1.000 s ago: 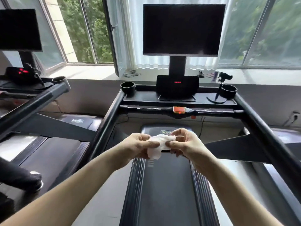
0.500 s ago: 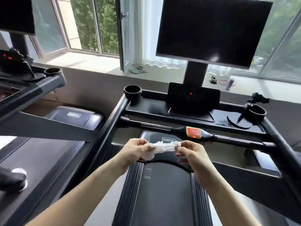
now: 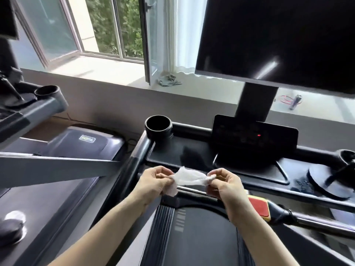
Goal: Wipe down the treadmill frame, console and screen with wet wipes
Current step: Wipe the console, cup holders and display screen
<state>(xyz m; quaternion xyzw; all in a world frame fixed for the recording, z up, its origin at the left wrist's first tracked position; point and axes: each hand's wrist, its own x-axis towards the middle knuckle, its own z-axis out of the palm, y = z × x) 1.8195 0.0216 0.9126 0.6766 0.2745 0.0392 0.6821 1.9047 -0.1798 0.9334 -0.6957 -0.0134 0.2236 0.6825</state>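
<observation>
**Wipe stretched between my two hands, just short of the console**

My forearms reach forward over the treadmill belt (image 3: 201, 239), and both hands hang above its front edge. My left hand (image 3: 153, 182) pinches one end of the wet wipe (image 3: 189, 177) between thumb and curled fingers. My right hand (image 3: 225, 186) pinches the other end the same way. The white sheet sits crumpled and half spread between them, and a loose fold droops below my left fingers.

The crossbar (image 3: 317, 225) runs under my hands, with its red stop button (image 3: 258, 207) just beside my right wrist. I cannot tell whether the wipe brushes the bar. The left frame rail (image 3: 132, 164) slants up close past my left knuckles. Beyond it stands the neighbouring treadmill (image 3: 86, 143).

Past the wipe lies the console tray (image 3: 172, 154), with a raised lip along its near edge. A flat stretch of tray runs from the left cup holder (image 3: 158, 125) across to the console panel (image 3: 253, 139). The panel leans back and shows one red light. To the right a round holder base (image 3: 322, 179) sits on the tray near the right cup holder (image 3: 347, 156); both are blurred.

Behind the panel a post (image 3: 256, 100) carries the dark screen (image 3: 278, 39), whose lower edge overhangs the tray. Its top and right edges run out of view. Farther back, a crumpled cloth (image 3: 169, 80) lies on the window sill (image 3: 107, 70), just beside the open window sash (image 3: 148, 39).
</observation>
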